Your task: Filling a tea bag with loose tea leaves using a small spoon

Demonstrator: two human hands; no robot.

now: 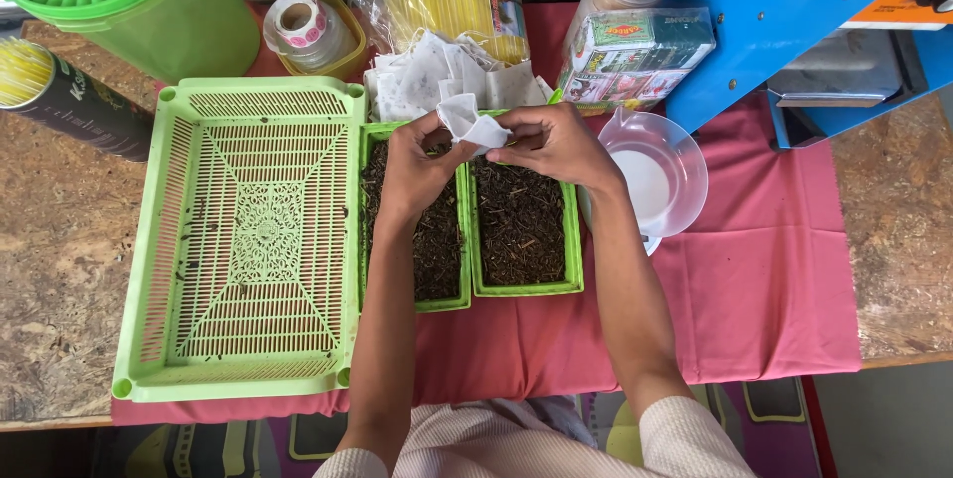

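On the surface (60, 240), over a pink cloth (764, 270), a pale green slotted tray (248, 240) lies to my left, a clear plastic bowl (660, 175) to my right, and a heap of white paper pouches (437, 76) beyond my hands. Two small green trays of dark dried leaves (519, 225) sit right under them. My left hand (417, 165) and right hand (551, 145) each have fingers pinched closed on one small white pouch (472, 126), held between them above the trays.
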